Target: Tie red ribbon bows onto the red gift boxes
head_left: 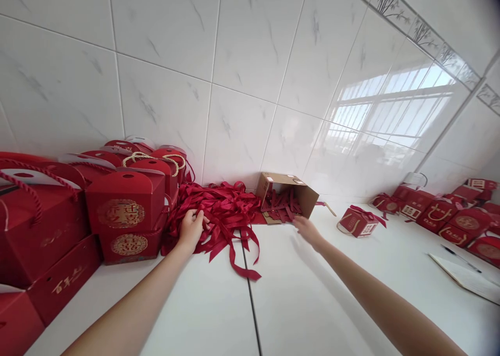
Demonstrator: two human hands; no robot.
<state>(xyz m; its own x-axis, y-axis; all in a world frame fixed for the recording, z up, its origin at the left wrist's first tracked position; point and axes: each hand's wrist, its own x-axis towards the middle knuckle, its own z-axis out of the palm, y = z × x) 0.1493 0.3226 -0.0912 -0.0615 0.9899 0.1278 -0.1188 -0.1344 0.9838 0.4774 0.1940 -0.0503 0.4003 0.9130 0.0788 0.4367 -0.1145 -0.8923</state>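
Note:
My left hand is at the near side of a heap of dark red satin ribbons. Its fingers are curled together on a ribbon, though the fingertips are partly lost among the strands. My right hand reaches to the near right corner of an open cardboard box lying on its side. Those fingers are stretched out, with nothing visible in them. Inside the box lie several short, flat dark red strips. A few loose ribbon ends trail from the heap toward me over the white tabletop.
Stacked red gift boxes with rope handles crowd the left side. One small red box with a bow stands right of the cardboard box. More red boxes, a pen and a notebook lie far right. A tiled wall rises behind.

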